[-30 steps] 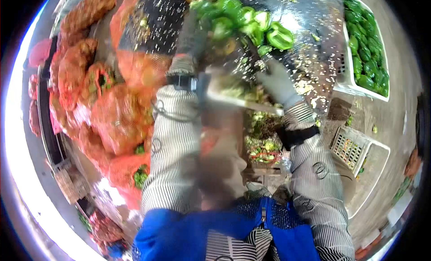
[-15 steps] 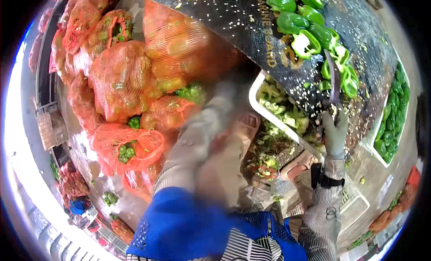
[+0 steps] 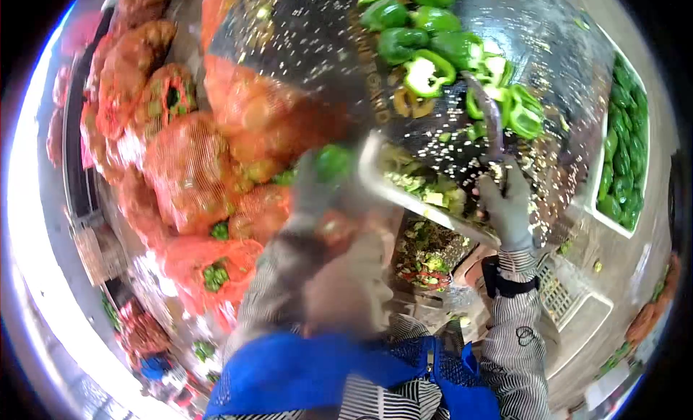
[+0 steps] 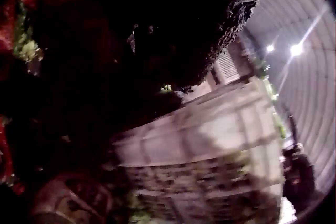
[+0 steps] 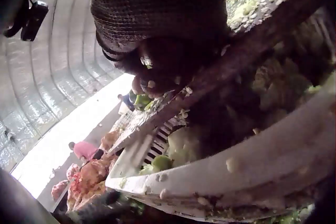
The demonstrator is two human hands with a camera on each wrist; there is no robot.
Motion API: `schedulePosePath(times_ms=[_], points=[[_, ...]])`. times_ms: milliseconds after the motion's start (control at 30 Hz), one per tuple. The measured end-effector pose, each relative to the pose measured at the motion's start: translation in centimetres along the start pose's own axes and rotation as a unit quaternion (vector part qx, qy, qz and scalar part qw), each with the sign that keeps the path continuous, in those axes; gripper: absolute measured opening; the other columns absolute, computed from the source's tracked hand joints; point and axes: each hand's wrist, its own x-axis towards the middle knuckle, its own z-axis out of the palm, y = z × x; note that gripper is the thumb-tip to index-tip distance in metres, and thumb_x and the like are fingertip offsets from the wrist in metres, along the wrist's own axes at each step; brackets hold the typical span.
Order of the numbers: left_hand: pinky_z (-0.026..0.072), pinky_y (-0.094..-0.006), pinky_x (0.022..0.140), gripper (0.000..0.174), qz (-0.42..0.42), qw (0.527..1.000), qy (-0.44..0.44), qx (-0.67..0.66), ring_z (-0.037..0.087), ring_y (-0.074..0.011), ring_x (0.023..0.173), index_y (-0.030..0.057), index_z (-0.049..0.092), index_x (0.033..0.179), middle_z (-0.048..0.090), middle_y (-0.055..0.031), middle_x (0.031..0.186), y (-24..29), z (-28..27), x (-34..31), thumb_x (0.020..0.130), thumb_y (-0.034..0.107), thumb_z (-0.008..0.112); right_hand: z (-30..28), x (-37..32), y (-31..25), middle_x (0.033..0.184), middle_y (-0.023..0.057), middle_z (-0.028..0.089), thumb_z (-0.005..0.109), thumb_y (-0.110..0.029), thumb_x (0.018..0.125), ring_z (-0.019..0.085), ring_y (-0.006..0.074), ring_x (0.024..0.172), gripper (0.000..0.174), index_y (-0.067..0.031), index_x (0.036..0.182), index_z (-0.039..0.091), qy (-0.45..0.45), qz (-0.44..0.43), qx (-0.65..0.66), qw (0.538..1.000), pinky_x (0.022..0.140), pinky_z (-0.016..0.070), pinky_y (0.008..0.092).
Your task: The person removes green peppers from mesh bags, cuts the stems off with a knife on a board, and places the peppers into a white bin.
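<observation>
In the head view my gloved left hand (image 3: 312,192), blurred, holds a green bell pepper (image 3: 333,162) between the mesh sacks and a white scrap crate (image 3: 433,212). My gloved right hand (image 3: 509,203) grips a knife (image 3: 492,117) whose curved blade points away over the dark board (image 3: 534,30). Just beyond the blade lie cut pepper halves (image 3: 523,111) and several green peppers (image 3: 401,44). The left wrist view is mostly a dark glove (image 4: 178,40) above a pale slatted crate (image 4: 194,134). A dark glove (image 5: 163,40) shows at the board's edge in the right wrist view.
Orange mesh sacks (image 3: 184,171) of peppers crowd the left side. At right stands a white crate (image 3: 599,196) full of green peppers. Seeds and scraps are scattered over the board. A small white basket (image 3: 570,293) sits low at right, near floor scraps (image 3: 429,261).
My left hand moved from the board down to the sacks, then back up toward the board with a pepper. The right hand keeps the knife near the board's edge; the head view has swung.
</observation>
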Motion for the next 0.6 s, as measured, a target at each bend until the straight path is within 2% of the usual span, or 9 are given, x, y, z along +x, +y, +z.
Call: schedulePosePath(times_ms=[67, 133, 200, 233, 267, 300, 400, 500, 600], points=[[0.0505, -0.0368, 0.092, 0.077, 0.028, 0.975, 0.038, -0.216, 0.059, -0.0281, 0.108, -0.0005, 0.041, 0.133, 0.057, -0.0173, 0.120, 1.6, -3.4, -1.2, 0.072, 0.020, 0.083, -0.4, -0.5, 0.4, 0.065, 0.0013, 0.057, 0.064, -0.011, 0.085, 0.049, 0.0082, 0.051, 0.033, -0.0004, 0.115, 0.056, 0.003, -0.060, -0.066, 0.996, 0.046, 0.0388, 0.0270], [0.0501, -0.0377, 0.093, 0.075, 0.187, 0.973, 0.100, -0.097, 0.058, -0.0291, 0.110, -0.0003, 0.044, 0.130, 0.056, -0.0175, 0.122, 7.1, -8.0, -1.8, 0.069, 0.014, 0.084, 0.3, -1.4, 1.7, 0.068, 0.0055, 0.059, 0.067, -0.013, 0.083, 0.051, 0.0142, 0.051, 0.033, -0.0007, 0.113, 0.057, 0.037, -0.118, -0.109, 0.986, 0.047, 0.0405, 0.0299], [0.0496, -0.0379, 0.094, 0.073, 0.245, 0.964, 0.101, -0.015, 0.057, -0.0306, 0.112, -0.0001, 0.047, 0.129, 0.055, -0.0177, 0.124, 12.8, -9.7, -1.2, 0.067, 0.013, 0.084, 1.0, -2.7, 0.3, 0.072, 0.0163, 0.060, 0.070, -0.022, 0.083, 0.057, 0.0327, 0.058, 0.037, -0.0020, 0.111, 0.055, 0.029, -0.204, -0.130, 0.970, 0.055, 0.0442, 0.0413], [0.0496, -0.0378, 0.094, 0.073, 0.291, 0.949, 0.100, -0.062, 0.058, -0.0303, 0.112, 0.0031, 0.049, 0.129, 0.055, -0.0166, 0.124, 15.0, -9.3, -0.4, 0.067, 0.015, 0.085, 1.3, -3.1, -0.2, 0.066, 0.0128, 0.055, 0.067, -0.021, 0.083, 0.053, 0.0265, 0.054, 0.037, -0.0030, 0.112, 0.055, 0.027, -0.193, -0.154, 0.969, 0.053, 0.0427, 0.0389], [0.0497, -0.0372, 0.094, 0.075, 0.274, 0.958, 0.068, -0.057, 0.058, -0.0297, 0.111, 0.0066, 0.048, 0.132, 0.055, -0.0157, 0.124, 17.2, -8.7, 0.1, 0.067, 0.019, 0.085, 1.5, -3.4, -0.5, 0.059, 0.0094, 0.050, 0.065, -0.019, 0.082, 0.049, 0.0202, 0.050, 0.036, -0.0039, 0.114, 0.055, 0.026, -0.180, -0.180, 0.967, 0.051, 0.0411, 0.0364], [0.0499, -0.0372, 0.094, 0.075, 0.301, 0.949, 0.043, -0.082, 0.058, -0.0301, 0.111, 0.0077, 0.048, 0.132, 0.055, -0.0155, 0.124, 18.0, -7.3, 1.2, 0.068, 0.021, 0.085, 1.9, -3.4, -0.8, 0.058, 0.0106, 0.049, 0.063, -0.019, 0.082, 0.048, 0.0205, 0.050, 0.034, -0.0038, 0.112, 0.055, 0.044, -0.218, -0.167, 0.960, 0.052, 0.0409, 0.0373], [0.0500, -0.0386, 0.093, 0.084, 0.281, 0.959, 0.001, -0.041, 0.058, -0.0329, 0.113, 0.0084, 0.041, 0.138, 0.054, -0.0168, 0.128, 20.6, -5.8, 1.9, 0.068, 0.025, 0.085, 1.8, -3.3, -1.5, 0.064, 0.0152, 0.055, 0.061, -0.017, 0.081, 0.056, 0.0293, 0.056, 0.033, -0.0015, 0.110, 0.055, -0.007, -0.141, -0.104, 0.984, 0.057, 0.0443, 0.0405], [0.0478, -0.0403, 0.096, 0.102, 0.201, 0.979, -0.025, -0.029, 0.056, -0.0358, 0.117, 0.0083, 0.026, 0.147, 0.049, -0.0214, 0.136, 22.3, -6.5, 1.0, 0.067, 0.026, 0.086, 2.1, -2.8, -0.8, 0.068, 0.0187, 0.058, 0.060, -0.016, 0.081, 0.060, 0.0332, 0.062, 0.034, -0.0016, 0.111, 0.053, -0.007, -0.160, -0.114, 0.981, 0.060, 0.0458, 0.0411], [0.0451, -0.0393, 0.099, 0.096, 0.209, 0.973, -0.059, -0.078, 0.052, -0.0345, 0.120, 0.0063, 0.026, 0.147, 0.046, -0.0216, 0.138, 21.4, -6.9, 1.3, 0.070, 0.024, 0.081, 2.6, -2.4, -0.5, 0.068, 0.0205, 0.056, 0.060, -0.017, 0.081, 0.059, 0.0362, 0.065, 0.038, 0.0001, 0.114, 0.050, -0.016, -0.188, -0.118, 0.975, 0.060, 0.0443, 0.0431]])
